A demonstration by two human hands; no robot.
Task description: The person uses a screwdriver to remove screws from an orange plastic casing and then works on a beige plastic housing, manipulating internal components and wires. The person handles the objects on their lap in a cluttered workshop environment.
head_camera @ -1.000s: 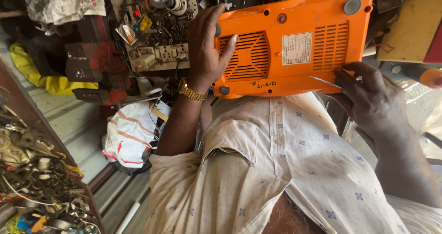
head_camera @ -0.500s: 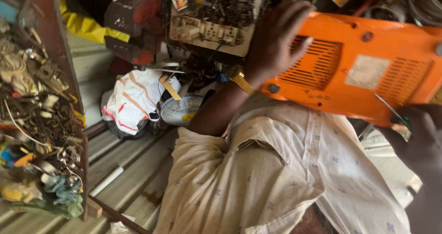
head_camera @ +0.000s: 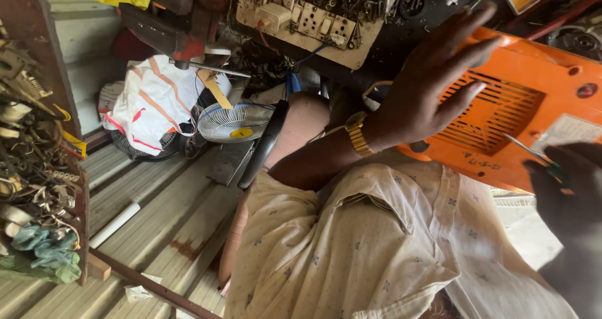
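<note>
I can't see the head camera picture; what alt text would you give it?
A person's left hand presses flat on the vented underside of an orange appliance casing, while the right hand holds a thin screwdriver against it. Beyond lie a small table fan, a switchboard and cluttered metal scrap.

Switchboard [head_camera: 313, 24] and small fan [head_camera: 233, 122] crowd left of the orange casing [head_camera: 533, 106]; corrugated floor [head_camera: 157, 225] open.

Orange casing [head_camera: 533, 106] now farther right, tilted.
</note>
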